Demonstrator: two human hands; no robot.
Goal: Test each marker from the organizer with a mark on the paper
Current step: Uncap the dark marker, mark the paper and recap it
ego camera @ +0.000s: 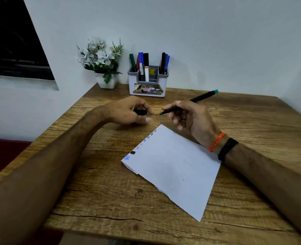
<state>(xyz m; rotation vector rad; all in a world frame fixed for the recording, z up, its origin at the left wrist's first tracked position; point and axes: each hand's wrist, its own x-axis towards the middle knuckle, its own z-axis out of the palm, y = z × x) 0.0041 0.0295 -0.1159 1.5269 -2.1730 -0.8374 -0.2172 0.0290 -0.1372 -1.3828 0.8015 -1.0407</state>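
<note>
Paper (174, 167), one white sheet with a short column of coloured test marks (137, 147) along its left edge, lies turned at an angle on the wooden table (93, 200). Its nearest corner points to about 5 o'clock and stops before the table's front edge.

The right hand (190, 117), at 12 o'clock from the sheet, pinches a thin black marker with a teal end (188, 102). The bare tip points to 9 o'clock, toward the left hand (128, 112). That hand has its fingers curled around a small black cap (140, 112). A narrow gap separates tip and cap.

The white and grey plastic organizer (148, 84) stands at 12 o'clock against the wall, well apart from the hands, with more markers (143, 64) upright in it. Just beside it, at its 9 o'clock, is a white pot of artificial flowers (102, 57).

Bare wood is open at 3 o'clock of the sheet, up to the table's right edge.
</note>
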